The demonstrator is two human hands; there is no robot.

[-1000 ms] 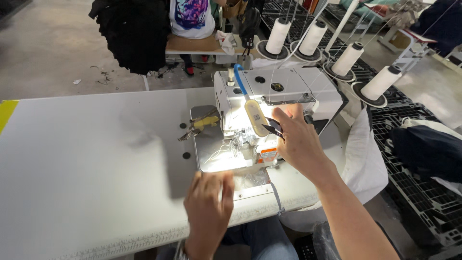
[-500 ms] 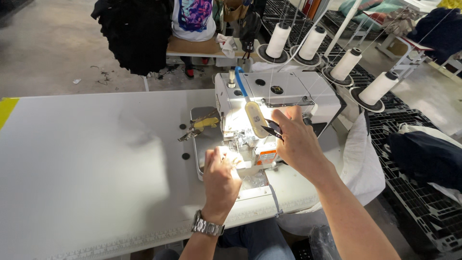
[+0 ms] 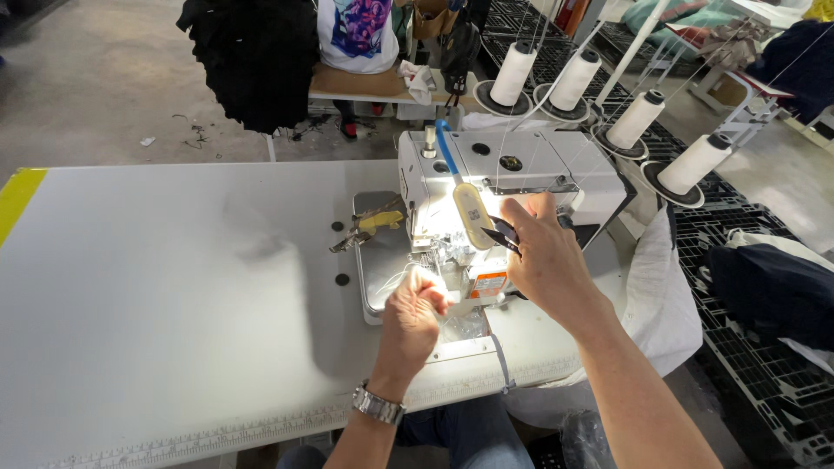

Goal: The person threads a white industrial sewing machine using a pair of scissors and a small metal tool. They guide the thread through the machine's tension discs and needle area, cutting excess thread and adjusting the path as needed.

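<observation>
Your left hand [image 3: 413,314] is at the lit needle area of the white overlock sewing machine [image 3: 512,187], fingers pinched together on what looks like fine thread, though the glare there is too strong to make out the thread itself. A metal wristwatch [image 3: 378,404] sits on that wrist. Your right hand [image 3: 543,256] is raised against the front of the machine, closed around small dark thread snips [image 3: 504,234], whose blades point left toward the machine's lamp [image 3: 470,213], a cream oblong head on a blue arm. The machine stands toward the back right of the white desk [image 3: 174,304]. Just left of it, on the grey metal plate, lies a yellow-handled tool [image 3: 369,227], apart from both hands. Behind the machine four white thread cones [image 3: 637,119] stand in a row on their stand, with threads running down to the machine top. A white fabric bag [image 3: 656,304] hangs off the desk's right edge, and dark cloth [image 3: 773,287] lies on the black grid flooring further right.
</observation>
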